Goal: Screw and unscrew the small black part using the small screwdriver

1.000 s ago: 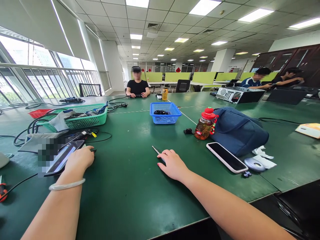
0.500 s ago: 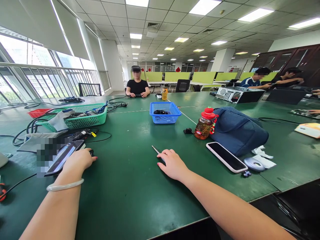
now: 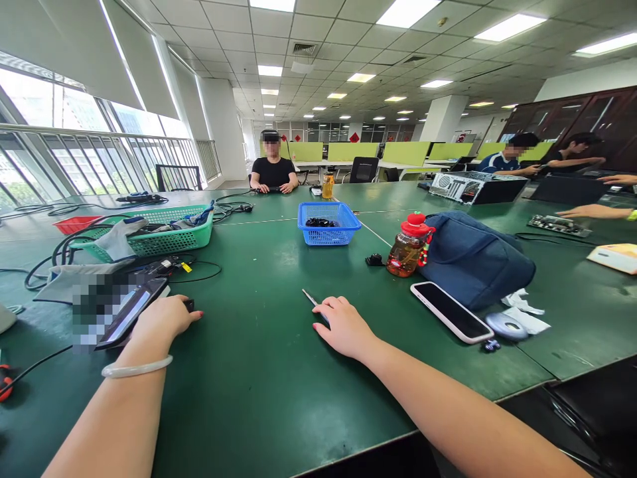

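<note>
My left hand (image 3: 166,318) is closed around a small black piece (image 3: 189,305); most of it is hidden by the fingers, so its kind does not show. A tablet-like device (image 3: 130,311) with a lit screen lies just left of that hand. Resting on the table, my right hand (image 3: 344,325) grips a screwdriver (image 3: 309,298). Its thin metal shaft points forward and left, while the dark handle is mostly under the fingers. Ahead, between the two hands, stands a blue basket (image 3: 329,237) with black items inside.
At left is a green basket (image 3: 174,242) with gloves and cables, beside a red tray (image 3: 74,224). A bottle (image 3: 404,249), blue bag (image 3: 472,262) and phone (image 3: 450,312) lie right. A person (image 3: 273,174) sits opposite; another's hand (image 3: 590,211) is over a circuit board (image 3: 560,226).
My left hand has shifted slightly right with the small black piece. My right hand and the screwdriver stay put. At far right, the other person's hand and the circuit board have moved left.
</note>
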A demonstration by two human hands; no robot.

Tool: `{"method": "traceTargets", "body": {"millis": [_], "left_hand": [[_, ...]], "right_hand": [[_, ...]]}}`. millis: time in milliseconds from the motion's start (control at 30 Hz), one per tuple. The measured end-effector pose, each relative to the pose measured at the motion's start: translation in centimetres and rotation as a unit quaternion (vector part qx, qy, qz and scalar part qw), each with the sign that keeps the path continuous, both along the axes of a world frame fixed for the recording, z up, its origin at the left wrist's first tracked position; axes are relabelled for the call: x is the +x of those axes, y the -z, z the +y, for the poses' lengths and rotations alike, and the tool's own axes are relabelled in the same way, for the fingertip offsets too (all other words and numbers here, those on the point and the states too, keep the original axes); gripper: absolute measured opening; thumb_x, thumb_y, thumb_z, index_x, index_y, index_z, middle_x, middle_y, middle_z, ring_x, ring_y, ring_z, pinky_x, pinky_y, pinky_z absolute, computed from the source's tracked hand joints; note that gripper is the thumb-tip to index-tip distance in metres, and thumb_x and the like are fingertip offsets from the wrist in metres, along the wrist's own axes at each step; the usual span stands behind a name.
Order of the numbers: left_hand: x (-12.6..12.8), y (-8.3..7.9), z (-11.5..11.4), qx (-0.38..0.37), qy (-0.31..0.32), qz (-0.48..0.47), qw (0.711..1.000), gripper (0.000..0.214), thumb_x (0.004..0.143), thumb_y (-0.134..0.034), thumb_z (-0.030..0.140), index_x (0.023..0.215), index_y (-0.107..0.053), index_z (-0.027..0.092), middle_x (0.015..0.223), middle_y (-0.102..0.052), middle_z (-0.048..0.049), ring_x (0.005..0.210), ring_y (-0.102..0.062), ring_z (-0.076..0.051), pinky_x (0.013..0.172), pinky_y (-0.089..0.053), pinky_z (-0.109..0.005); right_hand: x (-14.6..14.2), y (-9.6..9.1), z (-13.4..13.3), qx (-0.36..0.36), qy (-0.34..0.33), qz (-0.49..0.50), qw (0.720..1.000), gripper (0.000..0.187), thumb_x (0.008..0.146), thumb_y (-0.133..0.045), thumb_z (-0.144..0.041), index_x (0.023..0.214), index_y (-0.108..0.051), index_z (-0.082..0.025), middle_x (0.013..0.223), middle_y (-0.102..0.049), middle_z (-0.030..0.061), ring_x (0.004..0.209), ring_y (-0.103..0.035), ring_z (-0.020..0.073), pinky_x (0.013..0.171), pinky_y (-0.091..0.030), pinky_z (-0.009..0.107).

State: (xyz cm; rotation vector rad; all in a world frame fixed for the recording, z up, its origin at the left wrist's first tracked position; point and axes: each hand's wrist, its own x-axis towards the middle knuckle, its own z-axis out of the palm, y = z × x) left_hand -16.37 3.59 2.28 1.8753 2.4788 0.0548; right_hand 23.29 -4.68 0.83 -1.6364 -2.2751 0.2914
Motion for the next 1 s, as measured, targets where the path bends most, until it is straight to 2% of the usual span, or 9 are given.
{"method": "traceTargets", "body": {"millis": [133, 300, 433, 500, 567, 667, 800, 900, 1000], "left_hand": [[0.9, -0.7, -0.3, -0.062, -0.029, 0.037, 0.997, 0.07, 0.073, -0.069, 0.049, 0.134, -0.058, 0.017, 0.128, -0.063, -0.0222, 0.116, -0.06, -0.038, 0.087, -0.052, -0.043], [1.2, -1.1, -1.2, -0.016, -0.056, 0.036, 0.998, 0.075, 0.08, -0.063, 0.035, 0.148, -0.039, 0.015, 0.132, -0.06, -0.0241, 0.117, -0.06, -0.036, 0.088, -0.051, -0.043], [1.2, -1.3, -1.3, 0.004, -0.083, 0.02, 0.996, 0.065, 0.085, -0.054, 0.038, 0.144, -0.045, 0.013, 0.131, -0.061, -0.023, 0.118, -0.06, -0.036, 0.09, -0.051, -0.044], [1.6, -1.3, -1.2, 0.003, -0.069, 0.021, 0.997, 0.058, 0.086, -0.052, 0.04, 0.137, -0.053, 0.014, 0.128, -0.064, -0.0215, 0.116, -0.061, -0.035, 0.09, -0.05, -0.042], [2.8, -1.4, -1.3, 0.007, -0.031, 0.013, 0.999, 0.053, 0.084, -0.053, 0.043, 0.13, -0.06, 0.016, 0.121, -0.068, -0.0189, 0.111, -0.063, -0.035, 0.087, -0.051, -0.041], [6.5, -1.4, -1.8, 0.034, 0.054, -0.034, 0.997, 0.046, 0.081, -0.058, 0.045, 0.12, -0.066, 0.022, 0.113, -0.072, -0.0119, 0.104, -0.066, -0.032, 0.083, -0.051, -0.038], [13.4, -0.6, -3.3, 0.077, 0.249, -0.11, 0.959, 0.034, 0.078, -0.065, 0.037, 0.109, -0.071, 0.023, 0.115, -0.071, -0.0069, 0.106, -0.064, -0.026, 0.094, -0.048, -0.033], [17.5, 0.3, -4.7, 0.088, 0.324, -0.155, 0.929, 0.036, 0.08, -0.066, 0.033, 0.114, -0.069, 0.024, 0.118, -0.068, -0.0071, 0.109, -0.061, -0.026, 0.099, -0.046, -0.036], [19.4, 1.2, -5.6, 0.085, 0.348, -0.175, 0.917, 0.05, 0.082, -0.064, 0.035, 0.131, -0.059, 0.022, 0.118, -0.068, -0.0101, 0.11, -0.06, -0.027, 0.098, -0.046, -0.039]], "right_hand": [[0.0, 0.0, 0.0, -0.001, 0.0, 0.003, 1.0, 0.033, 0.09, -0.059, -0.033, 0.121, -0.066, -0.022, 0.12, -0.062, 0.0085, 0.11, -0.053, 0.0244, 0.097, -0.045, 0.039], [0.1, -0.1, -0.1, -0.002, 0.0, 0.002, 1.0, 0.033, 0.09, -0.059, -0.033, 0.121, -0.066, -0.023, 0.121, -0.062, 0.0079, 0.11, -0.053, 0.0247, 0.098, -0.045, 0.039], [0.0, -0.2, -0.1, -0.005, 0.0, 0.003, 1.0, 0.034, 0.09, -0.058, -0.033, 0.121, -0.066, -0.021, 0.121, -0.062, 0.0083, 0.11, -0.053, 0.0246, 0.098, -0.045, 0.04], [0.0, -0.2, -0.1, -0.006, 0.001, 0.003, 1.0, 0.034, 0.09, -0.058, -0.033, 0.121, -0.066, -0.021, 0.121, -0.062, 0.0083, 0.11, -0.053, 0.0245, 0.098, -0.045, 0.039], [0.0, -0.2, -0.1, -0.007, 0.0, 0.003, 1.0, 0.034, 0.09, -0.058, -0.033, 0.121, -0.066, -0.021, 0.121, -0.062, 0.0082, 0.11, -0.052, 0.0246, 0.097, -0.045, 0.039], [0.1, -0.3, -0.1, -0.007, 0.003, 0.004, 1.0, 0.036, 0.09, -0.059, -0.032, 0.125, -0.063, -0.022, 0.121, -0.062, 0.0079, 0.111, -0.052, 0.025, 0.097, -0.044, 0.039], [0.1, -0.5, -0.3, 0.002, 0.022, -0.006, 1.0, 0.044, 0.089, -0.06, -0.03, 0.133, -0.055, -0.023, 0.118, -0.063, 0.0086, 0.108, -0.055, 0.026, 0.092, -0.045, 0.038], [0.0, -0.8, -0.4, -0.001, 0.057, -0.031, 0.998, 0.037, 0.09, -0.06, -0.03, 0.125, -0.058, -0.019, 0.114, -0.064, 0.0105, 0.105, -0.059, 0.0263, 0.086, -0.046, 0.036], [-0.1, -0.9, -0.4, -0.023, 0.087, -0.058, 0.994, 0.023, 0.092, -0.057, -0.031, 0.109, -0.061, -0.016, 0.106, -0.067, 0.011, 0.096, -0.064, 0.0253, 0.077, -0.045, 0.034]]}}
